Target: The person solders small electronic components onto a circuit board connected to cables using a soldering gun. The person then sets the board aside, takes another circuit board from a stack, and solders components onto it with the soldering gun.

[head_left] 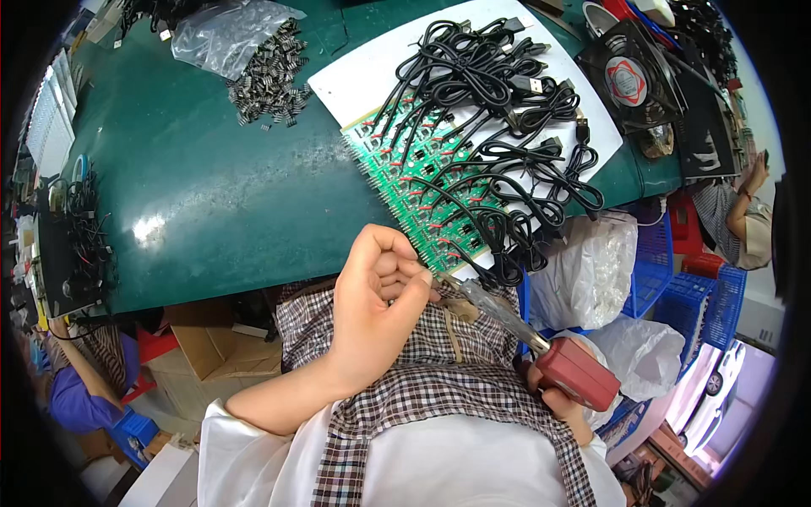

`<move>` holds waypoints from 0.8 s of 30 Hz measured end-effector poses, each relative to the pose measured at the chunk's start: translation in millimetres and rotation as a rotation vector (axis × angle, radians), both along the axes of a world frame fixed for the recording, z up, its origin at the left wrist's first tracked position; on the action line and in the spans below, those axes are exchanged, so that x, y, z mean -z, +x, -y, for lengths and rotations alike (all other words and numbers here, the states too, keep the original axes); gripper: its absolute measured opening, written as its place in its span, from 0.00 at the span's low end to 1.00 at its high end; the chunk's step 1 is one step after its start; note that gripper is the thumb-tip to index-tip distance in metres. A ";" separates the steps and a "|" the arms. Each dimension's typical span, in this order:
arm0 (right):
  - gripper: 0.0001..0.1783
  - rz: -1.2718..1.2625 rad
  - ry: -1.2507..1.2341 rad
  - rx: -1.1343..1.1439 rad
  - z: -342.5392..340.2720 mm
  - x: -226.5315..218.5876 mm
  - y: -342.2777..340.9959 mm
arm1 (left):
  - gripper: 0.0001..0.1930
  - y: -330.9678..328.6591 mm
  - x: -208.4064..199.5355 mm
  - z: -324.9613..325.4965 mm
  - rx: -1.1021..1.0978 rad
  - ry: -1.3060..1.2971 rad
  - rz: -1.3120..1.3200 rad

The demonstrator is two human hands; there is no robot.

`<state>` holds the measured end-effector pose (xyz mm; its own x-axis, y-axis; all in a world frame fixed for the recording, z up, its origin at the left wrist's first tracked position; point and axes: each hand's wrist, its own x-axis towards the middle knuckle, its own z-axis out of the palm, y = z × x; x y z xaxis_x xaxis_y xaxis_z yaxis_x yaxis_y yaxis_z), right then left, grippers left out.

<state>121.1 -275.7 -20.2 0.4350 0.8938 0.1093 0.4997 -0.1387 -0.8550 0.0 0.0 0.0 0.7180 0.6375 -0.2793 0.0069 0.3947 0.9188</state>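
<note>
A green circuit board panel (384, 173), with red and black wires on it, lies on a white sheet (338, 80). My left hand (376, 296) is closed at the panel's near corner, thumb and fingertips pinched together; whatever they hold there is too small to make out. In my right hand (562, 406) is a soldering iron (579, 372) with a red handle and a long metal shaft. The shaft slants up to the left, its tip close to my left fingertips at the panel's corner. Bundled black USB cables (473, 76) run from the panel across the sheet.
Small black metal-legged parts (270, 80) are piled beside a clear plastic bag (228, 34) on the green table (211, 194). A black fan (629, 72) stands at the right. Blue crates (650, 253) with plastic bags sit below the right edge. Other people work at both sides.
</note>
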 end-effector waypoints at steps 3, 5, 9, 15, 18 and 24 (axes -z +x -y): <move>0.35 -0.211 -0.063 0.148 -11.1 -15.9 -0.4 | 0.11 1.2 -1.1 -2.2 -0.003 -0.008 -0.006; 0.27 -0.409 -0.058 0.062 -21.2 -26.0 5.7 | 0.11 2.1 -2.9 -4.0 0.011 0.021 -0.052; 0.14 -0.734 0.445 0.185 -18.5 -21.1 -7.9 | 0.13 0.9 -7.3 -14.4 0.036 0.005 0.040; 0.37 -0.113 0.535 0.658 -52.9 -29.4 24.4 | 0.15 12.0 1.1 -41.8 -0.246 0.214 -0.079; 0.20 -0.030 0.677 0.774 -60.8 -33.8 55.6 | 0.25 19.8 -3.2 -49.4 -0.182 0.215 -0.061; 0.20 0.286 0.589 0.948 -82.4 -24.6 118.0 | 0.33 30.9 -8.1 -49.1 -0.167 0.197 -0.008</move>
